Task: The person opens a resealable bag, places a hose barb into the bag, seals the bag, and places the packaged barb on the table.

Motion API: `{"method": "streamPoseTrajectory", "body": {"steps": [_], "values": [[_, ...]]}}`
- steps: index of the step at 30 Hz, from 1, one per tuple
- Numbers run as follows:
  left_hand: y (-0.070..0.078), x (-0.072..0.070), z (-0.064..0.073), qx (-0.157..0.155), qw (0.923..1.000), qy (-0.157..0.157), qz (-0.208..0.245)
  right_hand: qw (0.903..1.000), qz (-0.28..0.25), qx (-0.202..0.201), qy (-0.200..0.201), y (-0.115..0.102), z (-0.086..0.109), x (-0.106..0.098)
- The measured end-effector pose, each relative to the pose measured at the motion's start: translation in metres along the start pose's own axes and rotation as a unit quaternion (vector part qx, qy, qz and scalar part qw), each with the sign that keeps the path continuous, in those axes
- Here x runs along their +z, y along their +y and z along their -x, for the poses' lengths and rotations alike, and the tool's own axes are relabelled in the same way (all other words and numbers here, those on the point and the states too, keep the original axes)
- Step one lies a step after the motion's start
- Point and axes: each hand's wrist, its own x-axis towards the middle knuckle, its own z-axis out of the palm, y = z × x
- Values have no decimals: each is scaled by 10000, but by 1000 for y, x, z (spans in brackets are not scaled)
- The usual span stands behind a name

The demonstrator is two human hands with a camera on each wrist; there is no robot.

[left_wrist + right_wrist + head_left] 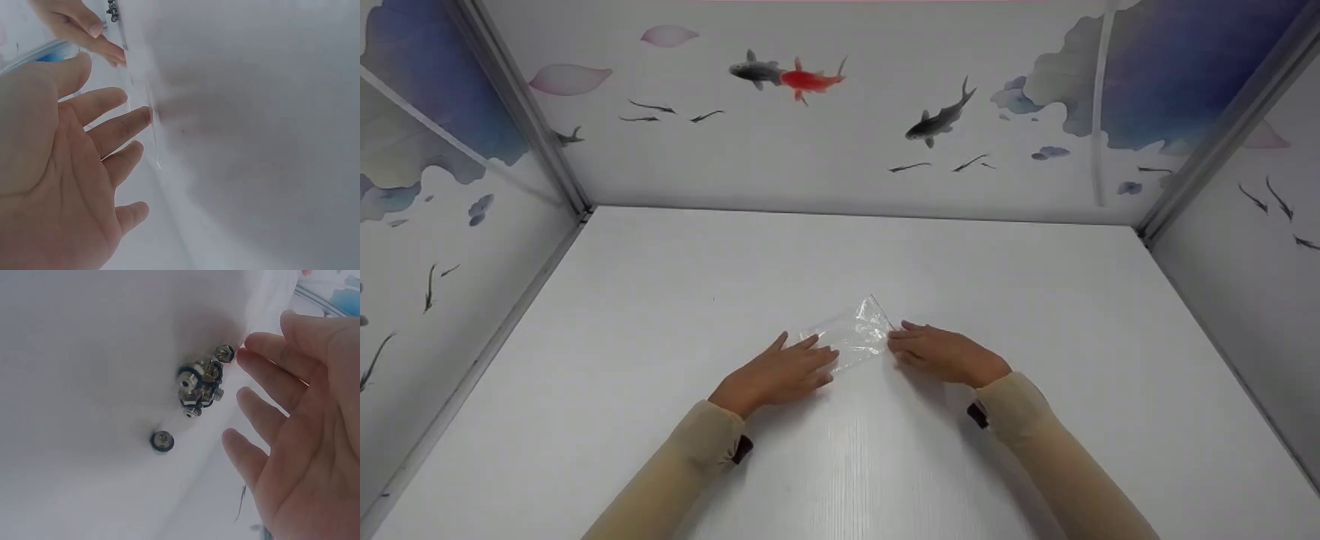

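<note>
A clear, crinkled plastic bag (864,328) lies flat on the white table between both hands. My left hand (786,373) spreads its fingers over the bag's left part; the left wrist view shows a fingertip right at the film's edge (156,138). At the bag's right edge, my right hand (945,354) reaches in with its fingertips, the fingers nearly straight. Beside those fingertips, in the right wrist view, sits a cluster of small metal fittings with black rings (199,385). One fitting (162,441) lies apart from the cluster. In the head view the right hand hides these fittings.
The white tabletop (840,255) stretches around the hands. White panels (840,165) printed with fish and petals stand along the back and both sides, joined by grey metal posts (532,112) at the corners.
</note>
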Motion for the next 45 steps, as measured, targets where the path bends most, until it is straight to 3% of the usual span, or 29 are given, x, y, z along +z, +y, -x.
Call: {"method": "streamPoseTrajectory", "body": {"steps": [9,18,23,28,34,38,42,45], "values": [[-10,0,-7,-278,9996,75,-8,9999,-136,3,9,-8,10,9],[-11,-4,-11,-470,9985,263,-78,9984,117,-515,189,-19,14,13],[-6,-4,-15,-327,9972,562,-381,9950,247,-849,460,-19,13,15],[-2,-4,-19,-236,9948,988,-117,9933,-279,-927,634,-18,10,14],[4,-7,-28,-410,9861,1566,370,9867,-994,-549,1162,-10,5,6],[15,-9,-36,-566,9776,1912,674,9756,-1672,90,1422,-4,0,1],[29,-8,-45,-572,9691,2033,1276,9612,-2202,705,1507,0,-8,-3],[39,-6,-54,-535,9636,1971,1724,9591,-2174,994,1519,3,-17,-5]]}}
